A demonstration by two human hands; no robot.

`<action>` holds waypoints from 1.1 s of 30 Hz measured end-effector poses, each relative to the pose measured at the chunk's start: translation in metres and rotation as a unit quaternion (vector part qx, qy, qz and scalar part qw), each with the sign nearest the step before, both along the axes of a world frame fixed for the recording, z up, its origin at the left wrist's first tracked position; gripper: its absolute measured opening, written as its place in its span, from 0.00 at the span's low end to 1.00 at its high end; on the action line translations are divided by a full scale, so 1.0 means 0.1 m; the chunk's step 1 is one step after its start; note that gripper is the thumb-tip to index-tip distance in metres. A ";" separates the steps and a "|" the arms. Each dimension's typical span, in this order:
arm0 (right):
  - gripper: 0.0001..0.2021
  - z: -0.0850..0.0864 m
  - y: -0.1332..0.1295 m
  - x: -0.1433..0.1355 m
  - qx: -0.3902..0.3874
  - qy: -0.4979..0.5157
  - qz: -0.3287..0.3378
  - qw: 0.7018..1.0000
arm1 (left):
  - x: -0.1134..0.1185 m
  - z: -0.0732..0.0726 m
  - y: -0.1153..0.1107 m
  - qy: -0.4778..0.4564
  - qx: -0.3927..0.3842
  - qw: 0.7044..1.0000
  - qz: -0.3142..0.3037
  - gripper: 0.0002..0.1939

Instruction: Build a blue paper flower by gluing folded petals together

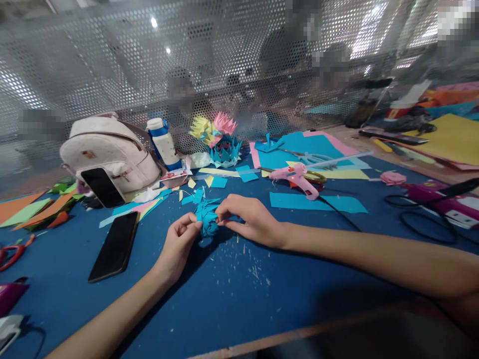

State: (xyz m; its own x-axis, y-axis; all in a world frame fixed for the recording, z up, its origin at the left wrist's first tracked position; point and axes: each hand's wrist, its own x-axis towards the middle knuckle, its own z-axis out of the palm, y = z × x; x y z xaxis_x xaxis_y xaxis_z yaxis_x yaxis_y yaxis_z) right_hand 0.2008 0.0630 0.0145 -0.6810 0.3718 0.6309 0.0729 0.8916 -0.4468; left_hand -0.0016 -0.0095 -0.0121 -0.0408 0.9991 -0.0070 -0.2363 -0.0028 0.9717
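Between my two hands is a blue folded-paper flower [208,217], made of many pointed petals, just above the blue table. My left hand [180,239] pinches its left side between thumb and fingers. On its right side, my right hand [251,219] has thumb and fingertips closed on a petal. Blue paper scraps [193,196] lie right behind the flower. A pink glue gun [295,177] rests to the right of my hands, near a blue paper strip [318,202]. Finished paper flowers [224,149] in blue, pink and yellow stand farther back.
A dark phone [114,246] lies at left; another phone [103,186] leans on a pale backpack [112,149] beside a white-and-blue bottle [163,142]. Light blue scissors [318,158] rest on coloured sheets. A purple power strip [441,202] with black cables sits right. A perforated metal screen [130,65] stands behind.
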 end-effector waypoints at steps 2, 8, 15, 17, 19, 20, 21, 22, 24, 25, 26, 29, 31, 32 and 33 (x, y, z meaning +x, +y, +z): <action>0.06 0.01 0.01 0.00 0.002 -0.019 0.014 1.000 | 0.00 -0.01 0.01 -0.001 0.002 1.000 -0.008 0.16; 0.06 0.04 0.04 0.00 -0.019 -0.056 0.038 0.997 | 0.00 -0.01 0.01 -0.004 0.010 1.000 -0.025 0.15; 0.06 0.03 0.04 -0.01 -0.092 -0.021 0.068 0.993 | -0.02 -0.01 0.02 -0.009 0.008 1.000 -0.024 0.15; 0.06 0.03 0.04 -0.02 -0.129 0.007 0.055 0.990 | -0.03 0.00 0.03 -0.011 0.007 1.000 -0.019 0.15; 0.08 0.03 0.03 -0.04 -0.170 0.026 0.041 0.984 | -0.03 0.01 0.03 -0.013 0.006 1.000 -0.013 0.15; 0.09 0.03 0.03 -0.04 -0.190 0.030 0.034 0.981 | -0.03 0.01 0.03 -0.013 0.006 1.000 -0.011 0.15; 0.09 0.03 0.03 -0.04 -0.210 0.030 0.029 0.977 | -0.03 0.02 0.03 -0.013 0.005 1.000 -0.009 0.15; 0.08 0.03 0.04 -0.05 -0.231 0.028 0.024 0.972 | -0.02 0.02 0.03 -0.013 0.004 1.000 -0.008 0.15; 0.08 0.03 0.04 -0.06 -0.269 0.030 0.019 0.963 | -0.01 0.03 0.04 -0.014 0.000 1.000 -0.006 0.16; 0.08 0.03 0.05 -0.06 -0.287 0.035 0.019 0.957 | -0.01 0.03 0.04 -0.014 -0.003 1.000 -0.004 0.16; 0.08 0.03 0.05 -0.06 -0.305 0.041 0.020 0.951 | -0.01 0.04 0.04 -0.015 -0.007 1.000 -0.002 0.17; 0.09 0.03 0.06 -0.08 -0.346 0.059 0.025 0.936 | 0.00 0.04 0.04 -0.014 -0.017 1.000 0.004 0.18; 0.10 0.02 0.06 -0.08 -0.363 0.064 0.027 0.929 | 0.01 0.04 0.05 -0.011 -0.022 1.000 0.009 0.18; 0.10 0.02 0.06 -0.08 -0.369 0.065 0.028 0.927 | 0.01 0.04 0.05 -0.010 -0.023 1.000 0.012 0.18; 0.10 0.02 0.06 -0.09 -0.374 0.066 0.028 0.925 | 0.00 0.04 0.05 -0.009 -0.024 1.000 0.015 0.19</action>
